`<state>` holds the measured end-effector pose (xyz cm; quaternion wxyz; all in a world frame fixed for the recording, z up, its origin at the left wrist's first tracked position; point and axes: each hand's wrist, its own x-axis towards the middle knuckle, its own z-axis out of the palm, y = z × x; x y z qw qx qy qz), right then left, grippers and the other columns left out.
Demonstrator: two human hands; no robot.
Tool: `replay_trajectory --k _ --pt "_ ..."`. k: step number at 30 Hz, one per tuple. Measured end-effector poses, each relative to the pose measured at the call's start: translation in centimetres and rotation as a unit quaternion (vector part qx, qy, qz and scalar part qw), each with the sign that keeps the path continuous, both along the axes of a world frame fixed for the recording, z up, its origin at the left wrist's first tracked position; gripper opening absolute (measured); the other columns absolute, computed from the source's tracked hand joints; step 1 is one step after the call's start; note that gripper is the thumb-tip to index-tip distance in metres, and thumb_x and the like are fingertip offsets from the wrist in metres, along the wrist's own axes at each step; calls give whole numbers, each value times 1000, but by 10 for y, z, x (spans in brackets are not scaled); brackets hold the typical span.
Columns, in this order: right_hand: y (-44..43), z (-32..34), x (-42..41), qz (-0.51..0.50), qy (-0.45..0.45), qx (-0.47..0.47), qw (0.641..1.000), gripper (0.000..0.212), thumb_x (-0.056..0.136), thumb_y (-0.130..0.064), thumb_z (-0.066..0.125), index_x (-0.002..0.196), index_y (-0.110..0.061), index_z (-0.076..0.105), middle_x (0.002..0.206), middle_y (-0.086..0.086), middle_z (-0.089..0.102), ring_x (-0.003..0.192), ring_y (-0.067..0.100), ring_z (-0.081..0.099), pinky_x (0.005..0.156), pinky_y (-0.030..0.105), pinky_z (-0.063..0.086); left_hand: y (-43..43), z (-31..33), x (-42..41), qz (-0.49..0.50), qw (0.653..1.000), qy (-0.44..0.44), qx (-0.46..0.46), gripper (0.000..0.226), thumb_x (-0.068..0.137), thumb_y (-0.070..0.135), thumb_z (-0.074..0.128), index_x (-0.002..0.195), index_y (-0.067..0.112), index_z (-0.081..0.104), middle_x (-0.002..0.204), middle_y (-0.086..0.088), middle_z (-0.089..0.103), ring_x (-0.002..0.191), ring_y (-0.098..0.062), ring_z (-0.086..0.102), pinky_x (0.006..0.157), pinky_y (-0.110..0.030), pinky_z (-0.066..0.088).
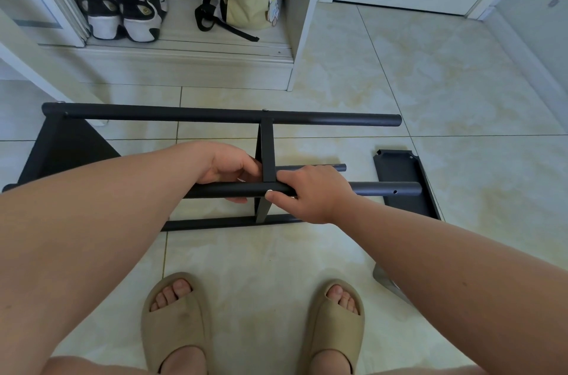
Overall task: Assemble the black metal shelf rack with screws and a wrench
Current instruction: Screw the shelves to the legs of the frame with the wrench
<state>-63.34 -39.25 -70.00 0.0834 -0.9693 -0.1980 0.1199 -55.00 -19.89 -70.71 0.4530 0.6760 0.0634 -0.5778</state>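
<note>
You are standing in tan sandals (176, 322) on a pale tiled floor (430, 98), bending over the black metal rack (215, 115), which is lying on its side in front of an open cabinet (302, 36). Your left hand (229, 167) is wrapping its fingers round the near tube (384, 189), just left of the flat crossbar (267, 141) joining it to the far tube. Your right hand (310, 193) is closing on the same tube from the other side, fingers curled over the top and thumb tip lying just beside a pale screw (270, 190) seated at the joint. A loose black shelf panel (402, 171) is lying flat on the tiles under the tube's open right end. Sneakers (123, 6) and a pale yellow bag (246, 2) are sitting inside the cabinet.
</note>
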Motion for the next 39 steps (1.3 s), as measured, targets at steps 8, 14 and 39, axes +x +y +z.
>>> replay_trajectory --k 8,14,39 --pt "-1 0 0 5 2 4 1000 43 98 -62 38 68 -33 29 60 -7 49 53 10 44 53 32 32 -1 -1 0 -27 999 -18 14 23 95 19 62 116 14 70 100 -6 69 96 -18 64 92 -39 56" --pt "-1 0 0 6 -3 7 1000 43 97 -63 37 68 -33 29 60 -7 50 53 10 45 55 33 37 2 -4 1 -13 1000 -16 -20 24 94 3 54 108 15 69 113 -9 66 99 -19 62 85 -36 55" --pt "-1 -2 1 8 0 1 1000 37 97 -62 36 80 -30 43 62 -6 52 56 14 47 55 33 38 -2 -3 1 -31 999 -10 18 18 95 25 61 108 16 72 82 1 72 86 -14 64 84 -35 58"
